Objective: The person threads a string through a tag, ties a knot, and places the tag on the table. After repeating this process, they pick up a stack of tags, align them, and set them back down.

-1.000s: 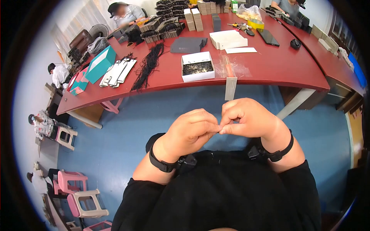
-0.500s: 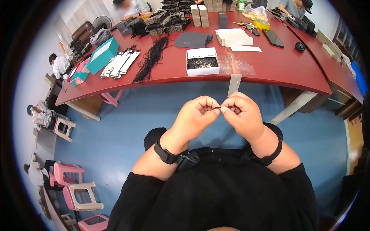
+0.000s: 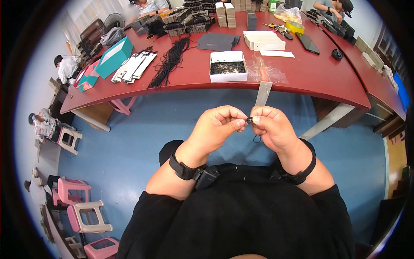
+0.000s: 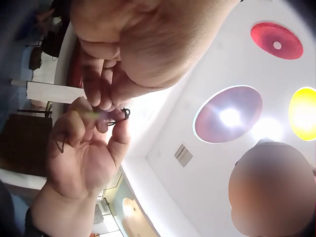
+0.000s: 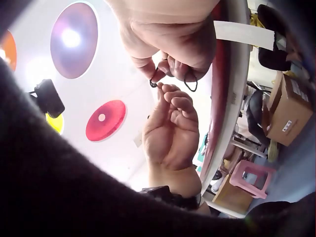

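In front of the body, above the blue floor, both hands work on a thin black cord (image 3: 257, 139). The left hand (image 3: 215, 129) pinches one part of it between thumb and fingertips. Beside it, the right hand (image 3: 275, 129) grips the cord with thumb and curled fingers. A small dark knot or loop (image 5: 153, 84) shows between the fingertips in the right wrist view. A larger loop (image 5: 190, 85) hangs out from the right fingers. The fingertips of both hands nearly meet.
On the red table (image 3: 194, 82) ahead are a white box (image 3: 227, 77) of small dark pieces, a bundle of black cords (image 3: 170, 64), white strips (image 3: 134, 68) and a card stack (image 3: 264, 41). A flat metal strip (image 3: 263, 94) juts over the near edge. Stools (image 3: 88, 218) stand left.
The hands went from fingertips pressed together, knuckles up, to turned with the thumbs showing. A dark knot and a hanging cord loop have come into view. The head view has shifted slightly.
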A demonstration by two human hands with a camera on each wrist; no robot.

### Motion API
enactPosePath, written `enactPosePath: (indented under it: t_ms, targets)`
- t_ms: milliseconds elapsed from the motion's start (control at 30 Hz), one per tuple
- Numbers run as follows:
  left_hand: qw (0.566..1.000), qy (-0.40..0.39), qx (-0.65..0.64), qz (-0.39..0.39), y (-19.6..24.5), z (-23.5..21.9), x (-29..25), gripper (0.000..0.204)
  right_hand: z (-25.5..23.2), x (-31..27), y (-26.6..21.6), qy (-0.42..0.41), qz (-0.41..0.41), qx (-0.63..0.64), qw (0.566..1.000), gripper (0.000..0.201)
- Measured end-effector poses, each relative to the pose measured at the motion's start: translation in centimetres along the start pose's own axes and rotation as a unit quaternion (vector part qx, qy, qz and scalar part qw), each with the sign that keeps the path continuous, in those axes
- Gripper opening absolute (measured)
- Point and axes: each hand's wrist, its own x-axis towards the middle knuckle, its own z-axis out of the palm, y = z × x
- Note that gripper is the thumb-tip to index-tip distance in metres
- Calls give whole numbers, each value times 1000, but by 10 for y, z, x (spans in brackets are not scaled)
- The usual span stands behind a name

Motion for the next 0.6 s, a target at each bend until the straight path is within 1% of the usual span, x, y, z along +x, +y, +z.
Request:
enactPosePath:
  t_ms: [67, 133, 267, 333, 367, 400, 433, 500, 567, 600]
  targets:
    - [1000, 3, 10, -1, -1, 1, 0, 9, -1, 1, 1, -13, 0, 23, 1000, 6]
    - [1000, -7, -8, 10, -2, 2, 0, 9, -2, 1, 1, -18, 0, 35, 999, 7]
    - [1000, -11, -3, 2, -2, 1, 0, 9, -5, 1, 3, -26, 0, 57, 998, 7]
    - [996, 44, 45, 68, -8, 2, 2, 11, -4, 1, 3, -13, -6, 45, 999, 6]
    - [996, 43, 44, 68, -4, 1, 1, 11, -4, 1, 3, -2, -12, 34, 999, 5]
    - [955, 62, 216, 193, 3, 0, -1, 13, -3, 1, 2, -1, -12, 34, 999, 5]
    - [870, 78, 377, 309, 11, 1, -4, 16, -3, 0, 0, 8, -18, 11, 1000, 5]
    - [867, 71, 376, 319, 21, 12, -7, 18, 0, -1, 0, 17, -22, -11, 1000, 5]
    - [864, 66, 417, 274, 23, 16, -8, 17, 5, 0, 0, 26, -83, -83, 993, 6]
    - [863, 84, 415, 276, 19, 14, -6, 19, 5, 0, 1, 24, -83, -84, 993, 6]
